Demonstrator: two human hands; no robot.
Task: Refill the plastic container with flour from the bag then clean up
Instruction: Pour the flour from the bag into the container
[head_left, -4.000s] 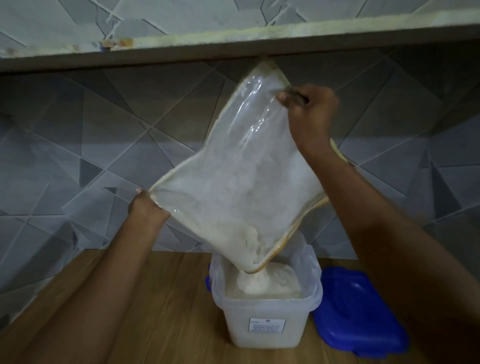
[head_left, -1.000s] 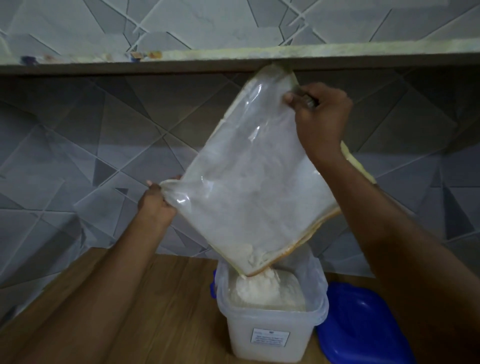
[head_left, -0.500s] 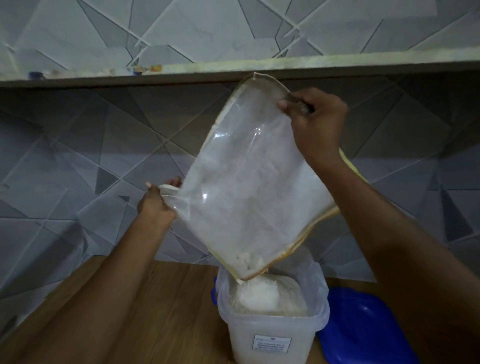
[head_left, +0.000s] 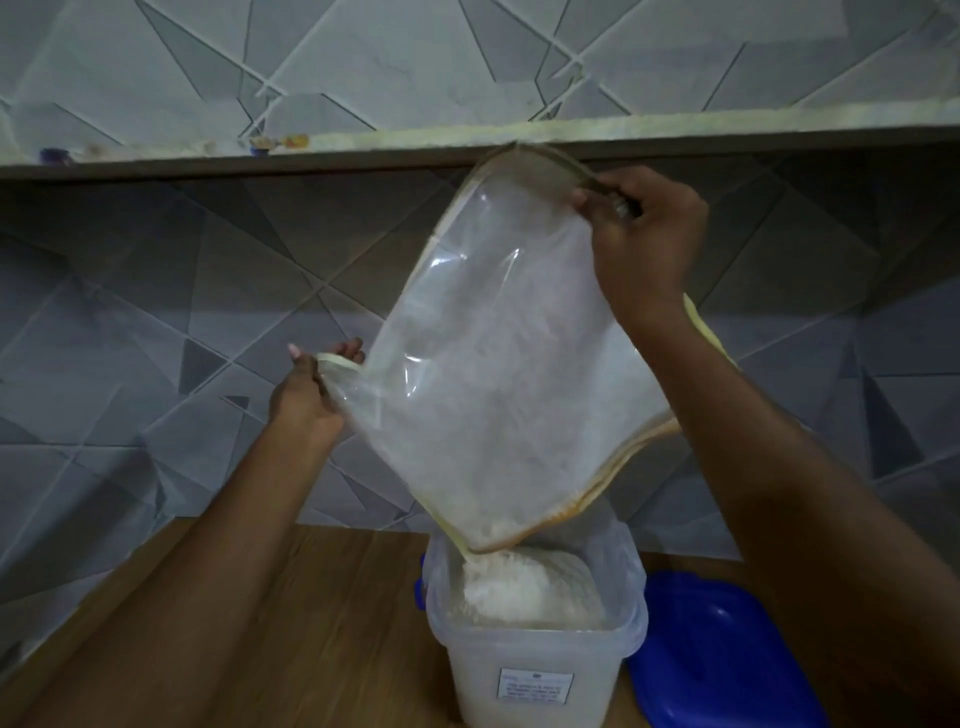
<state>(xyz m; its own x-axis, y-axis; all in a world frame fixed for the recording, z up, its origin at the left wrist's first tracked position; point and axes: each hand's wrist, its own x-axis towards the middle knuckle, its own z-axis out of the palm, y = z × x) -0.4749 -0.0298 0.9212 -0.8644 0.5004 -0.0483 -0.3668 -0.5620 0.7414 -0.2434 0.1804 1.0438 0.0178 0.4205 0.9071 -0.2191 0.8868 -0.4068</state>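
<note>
The bag (head_left: 498, 374), mid-frame, looks soft, floppy and nearly empty (so light), tipped over the plastic container (head_left: 535, 654) at the bottom. The left hand (head_left: 306, 395) pinches one corner, and the right hand (head_left: 639, 234) pinches the top one; corners seem the best places to hold.

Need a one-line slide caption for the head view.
Both hands, left and right, tip a nearly empty bag over the open container; blue lid lies beside it.

Clear bag (head_left: 498, 374) tilted, low corner over open plastic container (head_left: 535, 670); left hand (head_left: 306, 395) and right hand (head_left: 644, 244) pinching corners. Flour (head_left: 524, 587) heaped inside. Blue lid (head_left: 722, 654) beside.
</note>
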